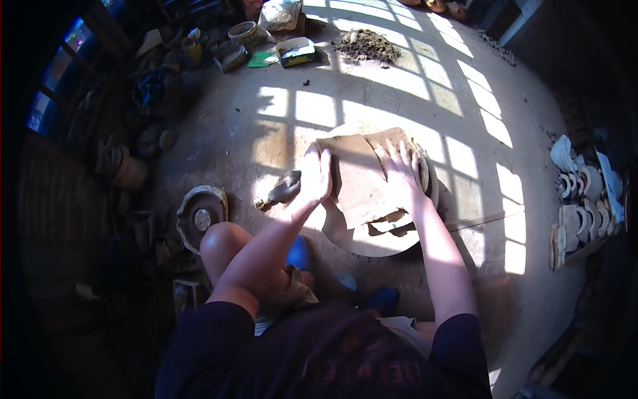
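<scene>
A flat brown slab with ragged edges, which looks like clay or stiff board, lies on a pale round disc in front of me. Against its left edge rests my left hand, fingers stretched out and held together. My right hand lies flat on the slab's right part with its fingers spread. A split runs down from the slab's far edge beside the right fingers. The near edge is torn, with dark gaps under it. Neither hand grips anything.
Left of the disc lies a dark bottle-like object. A round basin stands by my knee. A soil heap, a box and a bowl are at the back. Curved pieces line the right side.
</scene>
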A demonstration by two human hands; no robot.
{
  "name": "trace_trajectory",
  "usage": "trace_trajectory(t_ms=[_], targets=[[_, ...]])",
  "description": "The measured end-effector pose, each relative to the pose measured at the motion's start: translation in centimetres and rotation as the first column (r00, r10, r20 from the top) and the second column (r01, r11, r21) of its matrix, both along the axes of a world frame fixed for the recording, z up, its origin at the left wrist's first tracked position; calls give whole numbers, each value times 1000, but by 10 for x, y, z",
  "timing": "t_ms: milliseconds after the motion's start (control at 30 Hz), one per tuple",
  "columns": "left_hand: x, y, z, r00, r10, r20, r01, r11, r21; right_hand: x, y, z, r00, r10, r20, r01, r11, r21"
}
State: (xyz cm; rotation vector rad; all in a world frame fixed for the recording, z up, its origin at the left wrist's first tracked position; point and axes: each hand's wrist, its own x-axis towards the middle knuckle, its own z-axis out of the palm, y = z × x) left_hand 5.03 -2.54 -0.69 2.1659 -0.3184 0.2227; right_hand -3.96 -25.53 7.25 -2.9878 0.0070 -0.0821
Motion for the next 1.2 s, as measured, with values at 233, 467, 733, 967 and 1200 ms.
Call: trace_trajectory(t_ms=[233,467,733,967,1200], targets=[[8,-10,23,993,-121,-2,121,993,-9,8,5,2,990,70,-125,-52,988,143],[3,-24,41,976,-176,130,167,983,73,23,35,24,966,136,-219,-130,991,44],[-4,-25,33,989,16,-145,-19,1000,-16,6,30,9,989,-58,-134,88,969,231],[-14,-22,27,980,-14,-196,24,998,51,-4,35,-8,1000,-18,-5,17,992,-122],[-15,-30,44,997,46,-69,-38,994,106,-9,26,-4,1000,-18,17,20,993,-118]])
